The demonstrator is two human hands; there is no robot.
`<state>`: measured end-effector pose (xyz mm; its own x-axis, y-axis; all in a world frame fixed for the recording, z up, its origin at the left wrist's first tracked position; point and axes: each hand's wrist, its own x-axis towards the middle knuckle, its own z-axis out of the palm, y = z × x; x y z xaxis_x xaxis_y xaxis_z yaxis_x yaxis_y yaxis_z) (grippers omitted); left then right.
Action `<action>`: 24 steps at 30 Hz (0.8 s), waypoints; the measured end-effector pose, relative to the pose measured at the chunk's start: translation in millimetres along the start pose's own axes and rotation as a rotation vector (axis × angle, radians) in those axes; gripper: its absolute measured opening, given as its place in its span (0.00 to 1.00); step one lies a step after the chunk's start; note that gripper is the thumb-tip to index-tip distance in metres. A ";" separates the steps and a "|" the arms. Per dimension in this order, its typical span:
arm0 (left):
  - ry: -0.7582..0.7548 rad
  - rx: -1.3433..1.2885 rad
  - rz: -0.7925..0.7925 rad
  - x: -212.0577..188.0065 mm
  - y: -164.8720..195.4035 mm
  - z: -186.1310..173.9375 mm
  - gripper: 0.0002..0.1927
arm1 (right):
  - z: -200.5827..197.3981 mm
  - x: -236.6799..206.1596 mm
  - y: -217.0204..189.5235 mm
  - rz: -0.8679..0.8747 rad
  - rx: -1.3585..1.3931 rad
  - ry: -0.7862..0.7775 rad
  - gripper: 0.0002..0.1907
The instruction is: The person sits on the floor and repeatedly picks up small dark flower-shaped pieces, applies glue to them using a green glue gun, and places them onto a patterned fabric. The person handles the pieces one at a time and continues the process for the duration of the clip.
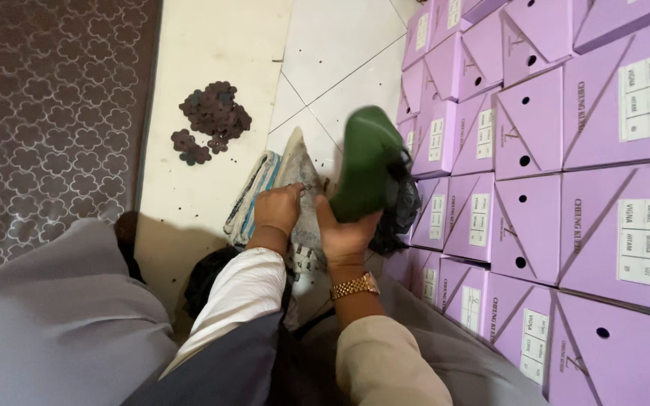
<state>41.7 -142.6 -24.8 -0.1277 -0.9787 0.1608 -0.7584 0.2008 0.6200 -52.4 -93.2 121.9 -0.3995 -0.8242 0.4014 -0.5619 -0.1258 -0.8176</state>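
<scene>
Fingers [355, 225] around green shoe [366, 165]

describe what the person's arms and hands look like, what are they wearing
Both hands are bare, with no gloves. The left hand comes out of a long cream-white sleeve with a loose, slightly wrinkled cuff at the wrist. The right hand has a gold-coloured metal link watch on the wrist, above a long beige sleeve. No rings can be made out.

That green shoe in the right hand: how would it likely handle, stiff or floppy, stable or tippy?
The green shoe probably stays stiff: it keeps its shape while the right hand grips only its lower end. Set down, it might tip, since it looks tall and narrow. The motion blur hides its surface.
</scene>
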 end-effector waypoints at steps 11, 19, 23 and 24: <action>-0.094 0.019 -0.024 1.1 3.1 -3.2 0.12 | -10.7 -16.0 -2.8 0.416 -0.354 -0.323 0.34; -0.096 0.028 -0.056 4.1 3.9 -4.7 0.10 | -3.9 -36.1 43.9 0.651 -0.233 -0.208 0.32; -0.121 0.064 -0.075 4.2 3.5 -4.6 0.09 | 0.3 -39.4 51.7 0.849 -0.151 -0.251 0.31; -0.114 0.056 -0.066 3.7 2.9 -4.5 0.10 | 0.7 -39.5 51.9 0.817 -0.150 -0.245 0.32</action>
<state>41.8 -145.5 -18.9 -0.1455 -0.9889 0.0312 -0.8015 0.1363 0.5823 -65.3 -67.6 63.3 -0.5626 -0.7222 -0.4024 -0.2634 0.6179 -0.7408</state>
